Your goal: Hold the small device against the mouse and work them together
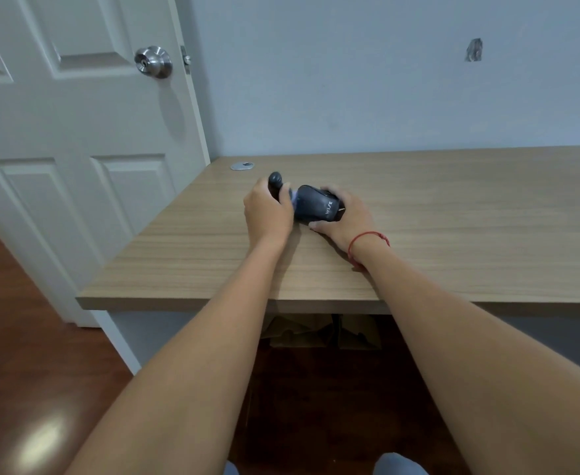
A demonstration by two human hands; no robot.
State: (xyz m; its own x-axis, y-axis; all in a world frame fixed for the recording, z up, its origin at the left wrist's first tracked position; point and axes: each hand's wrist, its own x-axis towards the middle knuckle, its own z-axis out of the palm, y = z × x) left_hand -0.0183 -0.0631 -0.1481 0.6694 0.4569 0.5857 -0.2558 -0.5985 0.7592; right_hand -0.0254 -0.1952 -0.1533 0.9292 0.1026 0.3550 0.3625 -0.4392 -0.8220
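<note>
On the wooden desk (418, 207), near its left rear corner: a dark pouch (314, 204), gripped by the right hand (345, 219), fingers curled over it. Just left, a dark rounded handle (275, 181), clasped in the left hand (268, 214).

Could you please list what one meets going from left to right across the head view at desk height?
White door → silver cable grommet → left hand → dark device → right hand → red wrist string.

1 head view: looks forward and down from above, near desk (418, 214), facing wall (367, 80).
</note>
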